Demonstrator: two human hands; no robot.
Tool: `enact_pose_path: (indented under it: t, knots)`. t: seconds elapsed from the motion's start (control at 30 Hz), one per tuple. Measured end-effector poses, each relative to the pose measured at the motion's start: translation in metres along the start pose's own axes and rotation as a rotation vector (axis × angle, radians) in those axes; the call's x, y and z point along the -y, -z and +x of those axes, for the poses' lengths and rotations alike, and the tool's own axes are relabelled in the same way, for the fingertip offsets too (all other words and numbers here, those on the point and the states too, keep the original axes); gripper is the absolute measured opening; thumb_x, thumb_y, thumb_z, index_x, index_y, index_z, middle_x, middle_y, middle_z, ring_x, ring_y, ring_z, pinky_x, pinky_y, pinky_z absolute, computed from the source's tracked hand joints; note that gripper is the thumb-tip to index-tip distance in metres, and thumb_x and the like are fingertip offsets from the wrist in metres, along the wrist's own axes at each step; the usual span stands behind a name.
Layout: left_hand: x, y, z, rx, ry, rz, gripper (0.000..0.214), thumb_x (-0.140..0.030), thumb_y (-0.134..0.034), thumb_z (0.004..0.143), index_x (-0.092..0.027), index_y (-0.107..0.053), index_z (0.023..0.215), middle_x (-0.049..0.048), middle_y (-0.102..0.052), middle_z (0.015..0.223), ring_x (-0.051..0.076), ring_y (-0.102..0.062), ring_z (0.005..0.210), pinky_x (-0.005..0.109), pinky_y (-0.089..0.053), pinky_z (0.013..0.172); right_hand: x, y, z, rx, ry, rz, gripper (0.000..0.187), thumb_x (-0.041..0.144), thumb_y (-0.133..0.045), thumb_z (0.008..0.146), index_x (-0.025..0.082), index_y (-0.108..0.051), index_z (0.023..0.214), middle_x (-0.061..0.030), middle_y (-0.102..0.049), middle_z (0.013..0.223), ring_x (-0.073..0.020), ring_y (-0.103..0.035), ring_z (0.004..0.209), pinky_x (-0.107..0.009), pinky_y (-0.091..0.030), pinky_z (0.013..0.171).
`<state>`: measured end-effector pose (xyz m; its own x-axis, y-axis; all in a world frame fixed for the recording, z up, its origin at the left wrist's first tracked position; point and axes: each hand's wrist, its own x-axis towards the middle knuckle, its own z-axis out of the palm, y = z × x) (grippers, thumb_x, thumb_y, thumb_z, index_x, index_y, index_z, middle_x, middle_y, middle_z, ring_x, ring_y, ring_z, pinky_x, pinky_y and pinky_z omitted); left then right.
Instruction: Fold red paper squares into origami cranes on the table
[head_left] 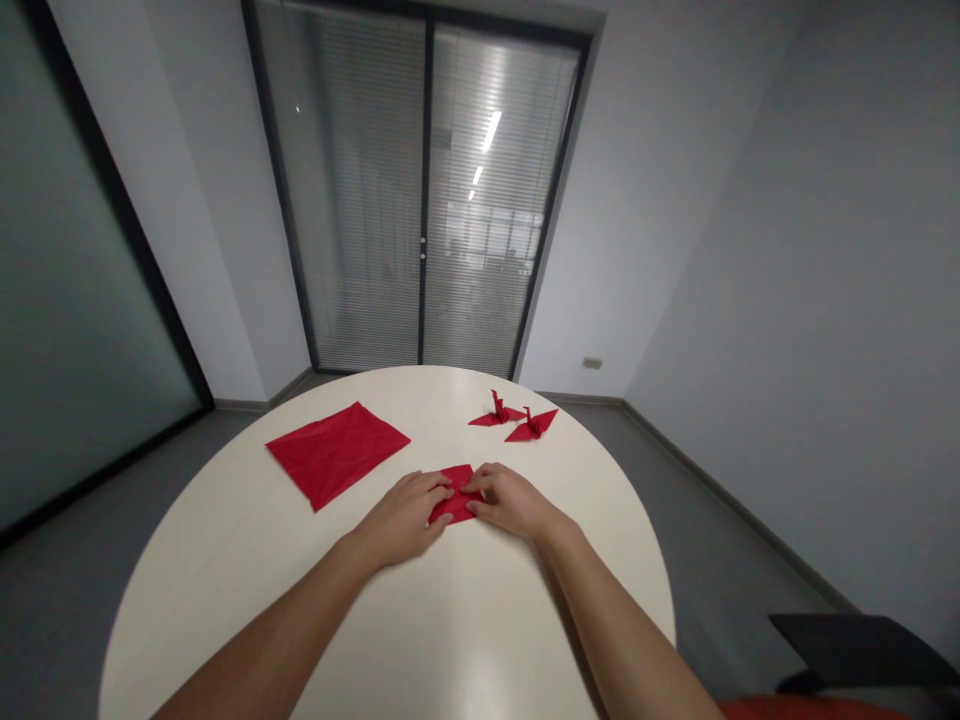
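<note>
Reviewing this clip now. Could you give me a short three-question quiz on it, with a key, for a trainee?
1. Count: how many red, winged cranes of folded paper stand on the round white table?
2. True or false: the fingers of both the left hand and the right hand are on the small piece of red paper.
3. Fill the blank: seen from the person's side, the large, flat, four-cornered sheet of red paper lies to the ____ of the cranes.

Key: 1. Two. 2. True. 3. Left.
</note>
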<state>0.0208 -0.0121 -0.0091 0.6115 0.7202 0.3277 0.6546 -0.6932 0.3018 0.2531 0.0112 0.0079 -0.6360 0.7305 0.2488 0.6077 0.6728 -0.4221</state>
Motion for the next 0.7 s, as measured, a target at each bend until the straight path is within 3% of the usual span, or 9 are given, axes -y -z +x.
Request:
enact_pose_path:
  t: [0.1, 0.3, 0.43, 0.7]
  knots:
    - [0.005, -0.004, 0.0, 0.012, -0.017, 0.013, 0.035, -0.029, -0.048, 0.097, -0.023, -0.065, 0.127, 0.0077, -0.065, 0.132, 0.026, -0.053, 0.125, 0.044, -0.04, 0.108, -0.004, -0.004, -0.002, -0.006, -0.008, 0.002, 0.023, 0.023, -0.065, 0.088, 0.025, -0.077, 0.107, -0.0059, -0.068, 0.094, -0.0215, -0.06, 0.092, -0.031, -0.047, 0.085]
    - [0.008, -0.007, 0.0, 0.026, -0.059, 0.05, 0.038, -0.023, -0.044, 0.097, -0.022, -0.066, 0.128, 0.0074, -0.065, 0.133, 0.026, -0.053, 0.127, 0.047, -0.04, 0.109, -0.01, -0.01, -0.004, -0.058, -0.037, -0.008, 0.027, 0.03, -0.063, 0.09, 0.023, -0.075, 0.113, -0.0103, -0.066, 0.127, -0.0263, -0.058, 0.116, -0.038, -0.045, 0.101]
    - [0.004, -0.003, 0.0, 0.039, -0.084, 0.077, 0.04, -0.025, -0.044, 0.097, -0.02, -0.063, 0.132, 0.0086, -0.063, 0.136, 0.026, -0.053, 0.13, 0.046, -0.04, 0.112, -0.014, -0.011, -0.004, -0.108, -0.077, -0.067, 0.031, 0.031, -0.057, 0.094, 0.019, -0.071, 0.12, -0.0131, -0.066, 0.129, -0.0283, -0.056, 0.122, -0.043, -0.042, 0.106]
    - [-0.003, 0.004, -0.001, 0.053, -0.1, 0.021, 0.044, -0.032, -0.048, 0.097, -0.026, -0.054, 0.141, 0.0069, -0.06, 0.14, 0.026, -0.052, 0.131, 0.046, -0.041, 0.112, -0.02, -0.015, -0.002, -0.106, -0.123, -0.08, 0.04, 0.027, -0.055, 0.094, 0.018, -0.062, 0.132, -0.0127, -0.062, 0.136, -0.03, -0.048, 0.133, -0.045, -0.037, 0.111]
